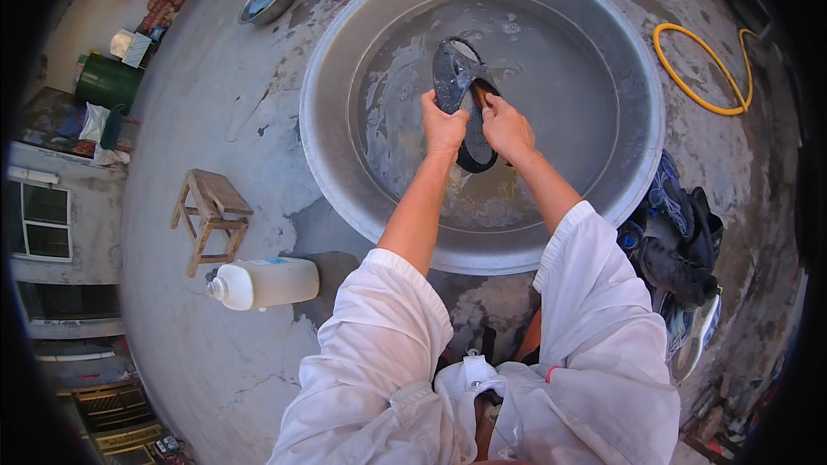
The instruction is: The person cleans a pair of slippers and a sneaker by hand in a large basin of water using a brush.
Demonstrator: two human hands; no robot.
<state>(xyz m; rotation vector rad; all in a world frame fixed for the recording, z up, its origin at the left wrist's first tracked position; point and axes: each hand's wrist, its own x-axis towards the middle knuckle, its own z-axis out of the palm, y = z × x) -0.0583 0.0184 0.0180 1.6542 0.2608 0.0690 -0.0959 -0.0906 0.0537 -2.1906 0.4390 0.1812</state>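
Over a big metal basin (332,120) of cloudy water (560,112), holding a dark shoe (450,77) by its side in the left grip (444,132); in the right grip (508,129), clasping a small brown tool (481,93) at the shoe's opening.

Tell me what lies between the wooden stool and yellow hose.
The head view shows the large metal basin between the wooden stool and yellow hose; within its rim, the left hand grips a dark shoe.
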